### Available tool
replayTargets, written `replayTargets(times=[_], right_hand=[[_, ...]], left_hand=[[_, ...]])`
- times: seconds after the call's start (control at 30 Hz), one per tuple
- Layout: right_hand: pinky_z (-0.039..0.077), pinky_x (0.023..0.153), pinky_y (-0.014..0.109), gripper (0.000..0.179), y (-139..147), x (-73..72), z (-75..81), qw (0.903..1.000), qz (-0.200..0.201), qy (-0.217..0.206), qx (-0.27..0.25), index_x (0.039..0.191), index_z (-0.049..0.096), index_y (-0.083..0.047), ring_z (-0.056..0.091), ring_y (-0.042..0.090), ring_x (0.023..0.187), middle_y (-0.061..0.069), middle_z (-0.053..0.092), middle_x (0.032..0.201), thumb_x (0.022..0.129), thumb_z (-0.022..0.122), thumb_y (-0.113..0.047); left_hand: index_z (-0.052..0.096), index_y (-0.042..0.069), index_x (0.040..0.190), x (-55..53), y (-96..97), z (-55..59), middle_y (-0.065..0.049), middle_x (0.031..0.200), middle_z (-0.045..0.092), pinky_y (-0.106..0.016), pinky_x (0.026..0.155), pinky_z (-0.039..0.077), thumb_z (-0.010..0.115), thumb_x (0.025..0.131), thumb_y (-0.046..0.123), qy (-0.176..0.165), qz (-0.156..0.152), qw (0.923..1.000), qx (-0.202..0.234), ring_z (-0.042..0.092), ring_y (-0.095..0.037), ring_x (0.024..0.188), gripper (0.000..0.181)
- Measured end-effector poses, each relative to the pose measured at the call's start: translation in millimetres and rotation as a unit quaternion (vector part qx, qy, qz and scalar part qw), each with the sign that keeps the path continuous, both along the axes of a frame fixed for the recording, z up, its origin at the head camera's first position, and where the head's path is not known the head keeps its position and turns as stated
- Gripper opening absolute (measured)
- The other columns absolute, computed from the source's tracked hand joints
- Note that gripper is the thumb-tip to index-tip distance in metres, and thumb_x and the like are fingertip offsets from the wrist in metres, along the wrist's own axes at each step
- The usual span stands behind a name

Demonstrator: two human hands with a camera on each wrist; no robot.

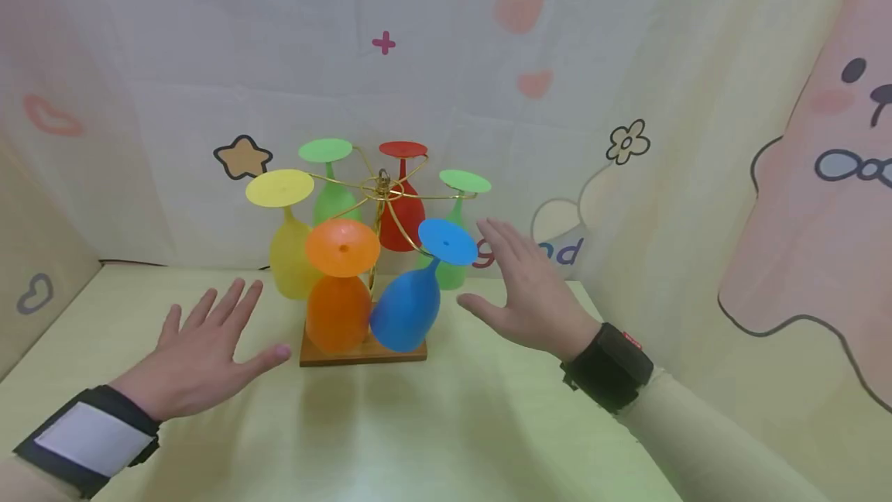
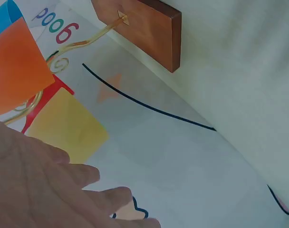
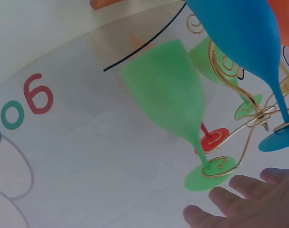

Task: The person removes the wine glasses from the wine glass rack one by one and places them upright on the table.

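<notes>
Several coloured plastic goblets hang upside down by their feet from a gold wire glass rack (image 1: 382,186) on a wooden base (image 1: 362,355). An orange goblet (image 1: 339,312) and a blue goblet (image 1: 407,308) hang in front, the blue one tilted. Yellow (image 1: 289,258), red (image 1: 403,215) and two green goblets (image 1: 337,204) hang around the sides and back. My left hand (image 1: 202,355) is spread, palm down, left of the rack and holds nothing. To the right, my right hand (image 1: 533,293) has straight fingers beside the blue goblet and the nearer green goblet (image 3: 168,90), also holding nothing.
The rack stands on a pale yellow table (image 1: 488,424). Behind it hangs a white printed cloth (image 1: 446,37) with hearts, a star and lettering, which also runs down the right side. Black bands (image 1: 609,366) are strapped on both wrists.
</notes>
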State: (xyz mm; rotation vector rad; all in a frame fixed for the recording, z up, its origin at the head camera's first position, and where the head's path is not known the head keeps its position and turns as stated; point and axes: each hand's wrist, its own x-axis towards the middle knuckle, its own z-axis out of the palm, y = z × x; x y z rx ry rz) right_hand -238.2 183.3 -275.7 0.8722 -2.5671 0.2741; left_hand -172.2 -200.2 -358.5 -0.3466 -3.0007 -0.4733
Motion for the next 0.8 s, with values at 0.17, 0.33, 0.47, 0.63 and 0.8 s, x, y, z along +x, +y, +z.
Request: replayTargets(times=[0.17, 0.33, 0.47, 0.63, 0.8], right_hand=[[0.022, 0.102, 0.051, 0.094, -14, 7.3, 11.3, 0.9975, 0.047, 0.05, 0.017, 0.144, 0.011, -0.025, 0.016, 0.02, 0.133, -0.003, 0.021, 0.146, 0.072, 0.056, -0.063], [0.013, 0.106, 0.047, 0.093, -43, 15.8, 22.3, 0.9854, 0.127, 0.108, 0.033, 0.144, 0.016, -0.014, 0.015, 0.021, 0.133, 0.002, 0.021, 0.146, 0.073, 0.062, -0.055], [0.01, 0.108, 0.041, 0.088, -70, 20.4, 28.1, 0.9753, 0.178, 0.123, 0.045, 0.143, 0.017, -0.011, 0.011, 0.019, 0.134, 0.003, 0.019, 0.147, 0.077, 0.063, -0.046], [0.017, 0.107, 0.033, 0.079, -100, 21.6, 32.8, 0.9624, 0.238, 0.123, 0.045, 0.141, 0.023, -0.009, 0.016, 0.018, 0.133, 0.006, 0.027, 0.144, 0.079, 0.064, -0.034], [0.016, 0.106, 0.026, 0.069, -118, 22.8, 34.8, 0.961, 0.239, 0.113, 0.081, 0.14, 0.027, -0.01, 0.021, 0.014, 0.132, 0.004, 0.034, 0.14, 0.082, 0.062, -0.022]], left_hand=[[0.002, 0.024, 0.144, -3.7, 9.2, -3.0, -0.009, 0.147, 0.013, -0.062, 0.096, 0.019, 0.05, 0.079, 0.061, -0.009, -0.043, 0.991, 0.127, 0.019, -0.036, 0.129, 0.089], [0.005, 0.032, 0.142, -5.4, 20.3, -3.2, -0.002, 0.145, 0.02, -0.056, 0.097, 0.026, 0.061, 0.079, 0.049, -0.019, -0.08, 0.9661, 0.245, 0.024, -0.027, 0.129, 0.086], [0.009, 0.029, 0.143, -8.9, 29.0, -1.0, -0.001, 0.143, 0.024, -0.049, 0.1, 0.026, 0.064, 0.081, 0.037, -0.007, -0.105, 0.9458, 0.307, 0.025, -0.023, 0.129, 0.083], [0.011, 0.025, 0.143, -11.8, 36.0, 0.2, -0.003, 0.141, 0.026, -0.051, 0.1, 0.026, 0.063, 0.084, 0.028, -0.013, -0.116, 0.9318, 0.344, 0.027, -0.026, 0.128, 0.079], [0.011, 0.025, 0.143, -11.7, 36.6, 1.2, -0.001, 0.141, 0.027, -0.051, 0.101, 0.025, 0.063, 0.083, 0.027, -0.012, -0.118, 0.9299, 0.348, 0.026, -0.025, 0.128, 0.079]])
